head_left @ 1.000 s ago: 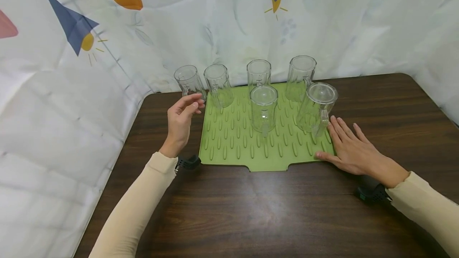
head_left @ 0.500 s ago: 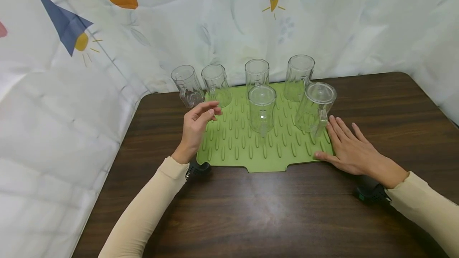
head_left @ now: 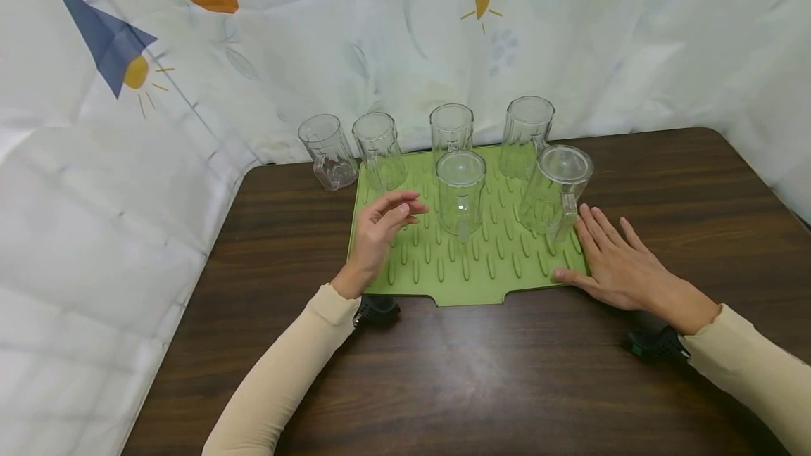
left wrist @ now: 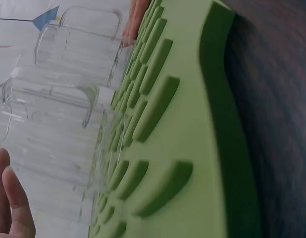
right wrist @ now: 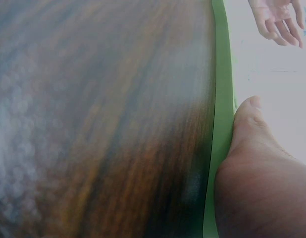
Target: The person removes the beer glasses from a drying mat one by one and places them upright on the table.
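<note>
My left hand (head_left: 379, 234) hovers over the left part of the green drying mat (head_left: 418, 276), fingers loosely bent with nothing in them. Just right of its fingertips, an upside-down glass mug (head_left: 461, 195) stands on the mat, handle facing me. My right hand (head_left: 617, 259) lies flat at the mat's front right corner, its thumb on the mat. Beside those fingertips is a second upside-down glass mug (head_left: 557, 188). The left wrist view shows the left fingers (left wrist: 19, 203) near the clear mugs; in the right wrist view the thumb (right wrist: 252, 124) lies along the mat's edge.
Along the back stand upright glass mugs: one on the bare table at far left (head_left: 329, 153), the others on the mat (head_left: 381, 153), (head_left: 451, 129), (head_left: 527, 136). The dark wooden table (head_left: 469, 378) meets a white patterned curtain (head_left: 393, 34) behind and at left.
My left hand has moved right and toward me, from beside the far-left mug to over the mat, still holding nothing. The right hand stays in place.
</note>
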